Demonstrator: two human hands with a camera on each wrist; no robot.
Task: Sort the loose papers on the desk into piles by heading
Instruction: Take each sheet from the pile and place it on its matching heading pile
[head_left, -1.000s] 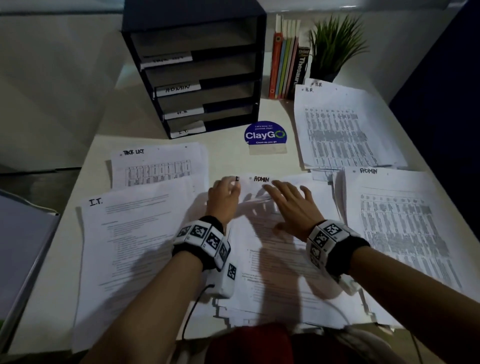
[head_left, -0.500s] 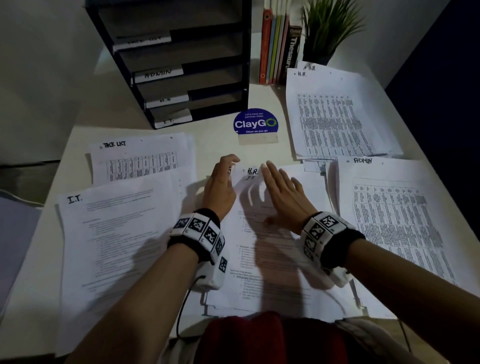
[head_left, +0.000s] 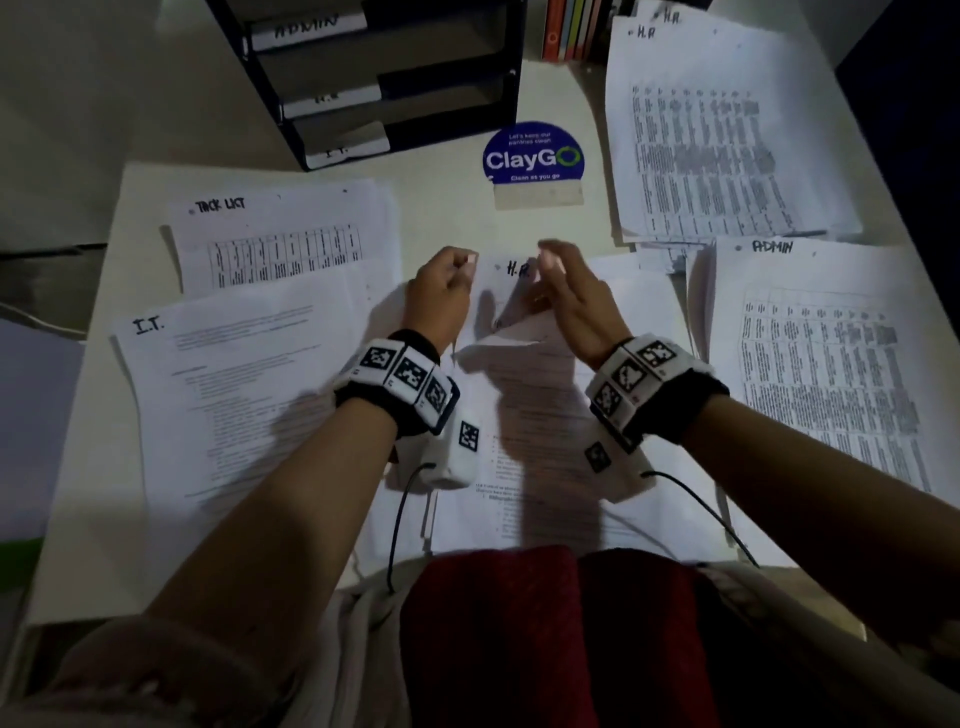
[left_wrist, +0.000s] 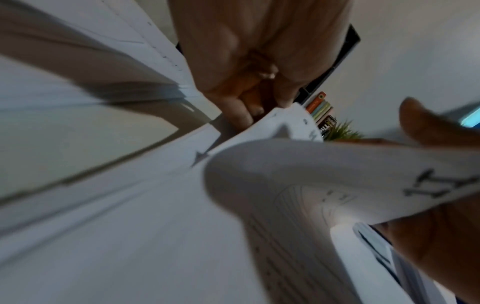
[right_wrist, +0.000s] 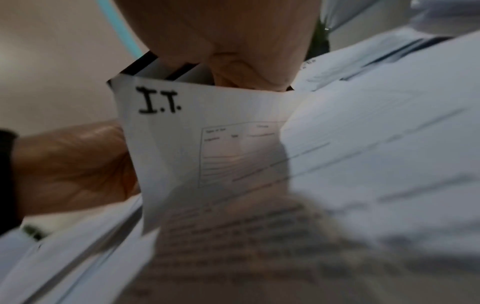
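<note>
In the head view, loose sheets lie in a central stack (head_left: 545, 441) before me. My left hand (head_left: 457, 267) is curled and pinches the top left corner of a sheet headed H.R. (head_left: 511, 270). My right hand (head_left: 550, 260) pinches the top edge of a sheet headed I.T. (right_wrist: 207, 133) and holds it lifted and bent off the stack. Sorted piles lie around: TASK LIST (head_left: 280, 234) and I.T. (head_left: 234, 389) on the left, H.R. (head_left: 717, 130) and ADMIN (head_left: 831, 364) on the right.
A black tray organizer (head_left: 389, 78) with labelled shelves stands at the back. A blue ClayGO sign (head_left: 533, 156) sits just beyond my hands. Upright books (head_left: 571, 26) stand behind it. The desk's left edge (head_left: 78, 415) runs beside the I.T. pile.
My right hand lay flat on the central stack; it has now risen with the I.T. sheet's top edge. The left fingers have curled tighter on the corner. My view has tilted down.
</note>
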